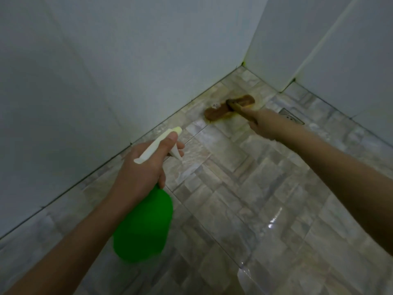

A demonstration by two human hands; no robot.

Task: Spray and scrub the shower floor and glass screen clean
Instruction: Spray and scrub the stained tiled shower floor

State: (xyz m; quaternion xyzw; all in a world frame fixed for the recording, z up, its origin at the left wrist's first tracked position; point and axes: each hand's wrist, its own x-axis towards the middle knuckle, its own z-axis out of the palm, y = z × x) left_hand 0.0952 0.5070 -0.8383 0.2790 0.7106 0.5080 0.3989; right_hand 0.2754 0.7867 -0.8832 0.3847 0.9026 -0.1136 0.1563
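My left hand (144,167) grips the white trigger head of a green spray bottle (144,226), its nozzle pointing toward the wall-floor joint. My right hand (266,124) holds the handle of a brown scrub brush (217,111), whose head lies flat on the wet stone-pattern floor tiles (234,199) close to the left wall. Yellowish residue shows around the brush head.
White tiled walls (106,71) meet in a corner at the upper right. A metal floor drain (291,117) sits just behind my right hand. Water glints on the tiles near the lower right.
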